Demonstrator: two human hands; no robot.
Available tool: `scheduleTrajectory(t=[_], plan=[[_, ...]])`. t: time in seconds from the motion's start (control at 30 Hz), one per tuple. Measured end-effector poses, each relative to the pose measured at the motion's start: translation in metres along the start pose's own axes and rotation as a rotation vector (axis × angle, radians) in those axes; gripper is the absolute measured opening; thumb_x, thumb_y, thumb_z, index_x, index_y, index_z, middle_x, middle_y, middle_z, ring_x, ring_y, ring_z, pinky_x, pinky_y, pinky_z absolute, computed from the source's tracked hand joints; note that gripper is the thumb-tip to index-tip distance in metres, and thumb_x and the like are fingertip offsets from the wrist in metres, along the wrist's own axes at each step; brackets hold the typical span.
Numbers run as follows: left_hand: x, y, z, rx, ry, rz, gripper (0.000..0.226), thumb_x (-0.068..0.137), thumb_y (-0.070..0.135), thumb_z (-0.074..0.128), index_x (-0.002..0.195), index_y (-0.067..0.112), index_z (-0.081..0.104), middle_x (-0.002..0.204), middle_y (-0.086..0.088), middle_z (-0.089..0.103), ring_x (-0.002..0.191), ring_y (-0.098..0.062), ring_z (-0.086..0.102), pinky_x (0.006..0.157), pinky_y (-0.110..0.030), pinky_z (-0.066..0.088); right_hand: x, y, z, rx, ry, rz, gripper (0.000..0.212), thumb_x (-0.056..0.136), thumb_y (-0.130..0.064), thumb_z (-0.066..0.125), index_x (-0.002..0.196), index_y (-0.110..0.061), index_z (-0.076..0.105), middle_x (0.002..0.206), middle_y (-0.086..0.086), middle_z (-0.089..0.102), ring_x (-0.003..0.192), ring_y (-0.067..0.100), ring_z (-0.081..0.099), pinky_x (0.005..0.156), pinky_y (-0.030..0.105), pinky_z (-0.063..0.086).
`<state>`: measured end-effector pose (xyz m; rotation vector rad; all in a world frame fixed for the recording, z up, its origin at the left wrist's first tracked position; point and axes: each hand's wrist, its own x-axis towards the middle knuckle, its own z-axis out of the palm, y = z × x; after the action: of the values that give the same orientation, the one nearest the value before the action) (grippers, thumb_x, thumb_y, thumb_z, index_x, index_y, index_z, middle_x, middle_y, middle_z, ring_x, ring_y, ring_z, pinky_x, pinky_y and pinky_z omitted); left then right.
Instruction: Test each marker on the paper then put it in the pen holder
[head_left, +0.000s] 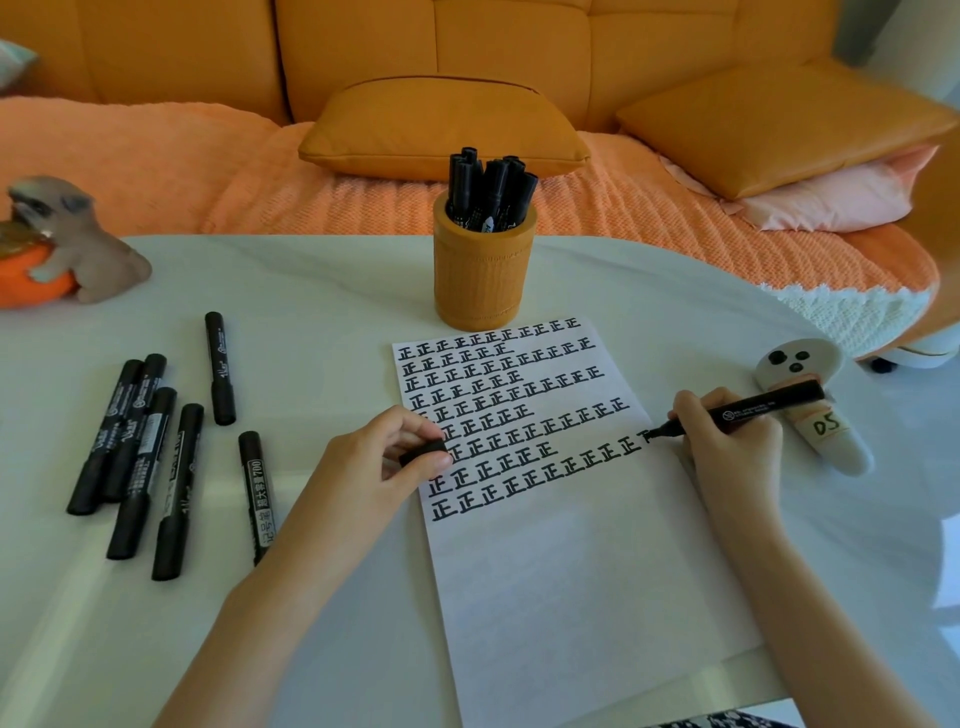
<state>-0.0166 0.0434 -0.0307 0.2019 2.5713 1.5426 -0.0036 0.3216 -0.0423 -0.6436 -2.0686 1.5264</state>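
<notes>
At the far left edge of the table (311, 280) sits a small animal figurine (78, 244). Right of it lie six capped black markers: a loose cluster of four (140, 457), one alone (220, 366) farther back, and one (256, 493) partly hidden under the left forearm. These look like the ones not yet tested.

The left hand (384, 457) rests on the left edge of the paper (571, 571), its thumb and fingers (434, 462) pinching a black cap (423, 451). Rows of the same written character fill the upper part of the sheet. The lower part is blank. At the paper's far edge stands the orange pen holder (480, 275), already bristling with finished markers (488, 192).

The right hand (727, 447) grips the marker in use (748, 410) in a writing hold, fingers curled round the barrel near its nib. The nib touches the paper at the right end of a row, where a character is only part drawn. The marker's long axis runs from the nib at lower left up to the right, so the nib points across the sheet towards the cap. The cap lies directly left of it (the two hands need only close along that line). The holder lies ahead, roughly between the hands, somewhat nearer the left.

Beyond the right hand lies a white ghost-like figure (836, 441) labelled "D5".
</notes>
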Motion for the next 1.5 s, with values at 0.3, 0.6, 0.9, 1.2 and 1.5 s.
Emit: scheduleTrajectory(t=[0.3,0.6,0.9,1.2,1.5], plan=[[0.0004,-0.0001,0.0003,-0.009,0.004,0.001,0.014,0.079,0.020,0.071,0.091,0.023,0.064,0.087,0.011,0.070,0.079,0.001,0.064,0.081,-0.029,0.055,-0.0029,-0.0028,0.0021,-0.062,-0.031,-0.006,0.027,0.085,-0.012,0.059,0.069,0.008,0.052,0.063,0.015,0.052,0.057,0.019,0.041,0.056,0.028,0.031],[0.0008,-0.0005,0.0001,-0.022,-0.001,-0.010,0.014,0.079,0.021,0.071,0.091,0.024,0.064,0.087,0.011,0.070,0.080,0.000,0.065,0.082,-0.031,0.055,-0.0028,-0.0028,0.0015,-0.106,-0.047,-0.011,0.022,0.080,-0.004,0.057,0.063,0.006,0.046,0.059,0.015,0.047,0.054,0.018,0.037,0.051,0.027,0.028],[0.0012,-0.0002,-0.0001,-0.013,0.000,-0.011,0.014,0.079,0.021,0.071,0.092,0.024,0.065,0.088,0.012,0.070,0.080,0.000,0.065,0.082,-0.030,0.055,-0.0017,-0.0035,-0.0001,-0.057,-0.021,-0.016,0.020,0.081,-0.001,0.055,0.064,0.007,0.048,0.054,0.008,0.046,0.043,0.007,0.035,0.040,0.016,0.028],[0.0012,-0.0002,0.0000,-0.016,0.006,-0.014,0.014,0.079,0.021,0.072,0.090,0.024,0.065,0.086,0.012,0.070,0.079,-0.001,0.065,0.081,-0.030,0.055,-0.0025,-0.0017,0.0005,-0.073,-0.049,-0.028,0.022,0.080,-0.003,0.056,0.062,0.005,0.047,0.060,0.014,0.048,0.053,0.013,0.038,0.049,0.024,0.030],[0.0011,0.0000,-0.0003,-0.015,0.003,-0.010,0.015,0.079,0.020,0.072,0.092,0.023,0.065,0.087,0.011,0.070,0.080,0.000,0.065,0.082,-0.029,0.055,-0.0023,-0.0007,0.0007,-0.133,-0.027,-0.072,0.022,0.080,-0.003,0.057,0.062,0.005,0.047,0.055,0.010,0.047,0.047,0.009,0.034,0.042,0.018,0.025]])
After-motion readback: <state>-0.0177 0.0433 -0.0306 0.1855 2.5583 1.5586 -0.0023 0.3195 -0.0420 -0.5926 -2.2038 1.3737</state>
